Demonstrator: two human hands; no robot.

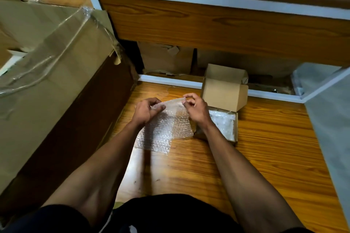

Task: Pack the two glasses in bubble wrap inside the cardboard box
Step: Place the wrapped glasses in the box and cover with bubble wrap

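Item: bubble wrap sheet [166,128], centre of the frame. Its far edge is being lifted off the wooden floor [265,147] while the near edge is trailing on the boards, seemingly so it can be spread or folded around a glass.

Left hand [146,110]: fingers are curling closed, pinching the sheet's upper left corner between thumb and fingertips.

Right hand [195,108]: thumb and forefinger are nipping the upper right corner in a narrow pinch, the other fingers bent loosely. The two hands are keeping the top edge taut between them.

Small cardboard box [233,117]: lying just right of the right hand, right of centre, with its lid [225,87] standing open toward the top of the frame so the interior is staying reachable. Something clear and crinkled is lying inside; it is looking like a wrapped bundle or a lining of wrap, though whether a glass is within it cannot be told.

Glasses: no bare glass is showing anywhere in view.

Surroundings: a large taped carton [53,73] is filling the left of the frame; a wood-panelled cabinet [208,22] is crossing the top.

Status, as judged: wrapping is under way and the box is not yet closed.
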